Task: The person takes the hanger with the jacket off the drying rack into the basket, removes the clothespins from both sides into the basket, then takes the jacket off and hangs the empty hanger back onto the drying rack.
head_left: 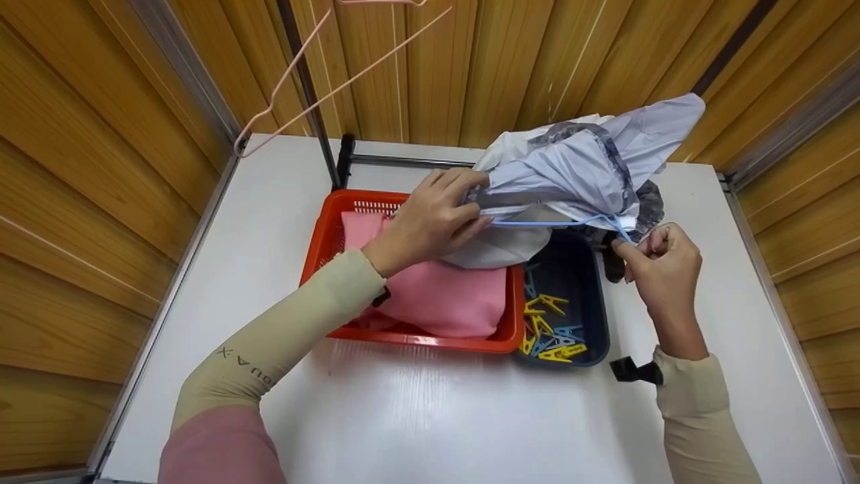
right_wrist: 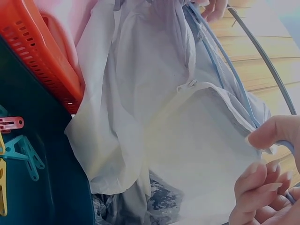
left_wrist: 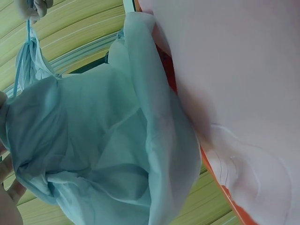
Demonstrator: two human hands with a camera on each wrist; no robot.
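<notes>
A pale grey-blue garment (head_left: 571, 171) with dark patterned patches hangs bunched between my hands in the head view. Inside its opening runs a thin blue clothes hanger (head_left: 537, 223). My left hand (head_left: 433, 212) grips the garment's edge near one end of the hanger. With thumb and fingers, my right hand (head_left: 672, 269) pinches the hanger by its hook end, just right of the cloth. In the right wrist view the hanger's blue bar (right_wrist: 229, 65) runs along the garment's edge towards my right thumb. The garment's lower part (left_wrist: 140, 117) hangs beside the red basket in the left wrist view.
A red basket (head_left: 416, 341) holds pink cloth (head_left: 450, 299). Right beside it, a dark blue tray (head_left: 600, 316) contains several yellow and blue clothespins (head_left: 554, 353). A pink hanger (head_left: 336, 91) hangs at upper left near a dark rack pole (head_left: 312, 101). Wood-patterned walls surround the white table (head_left: 416, 417).
</notes>
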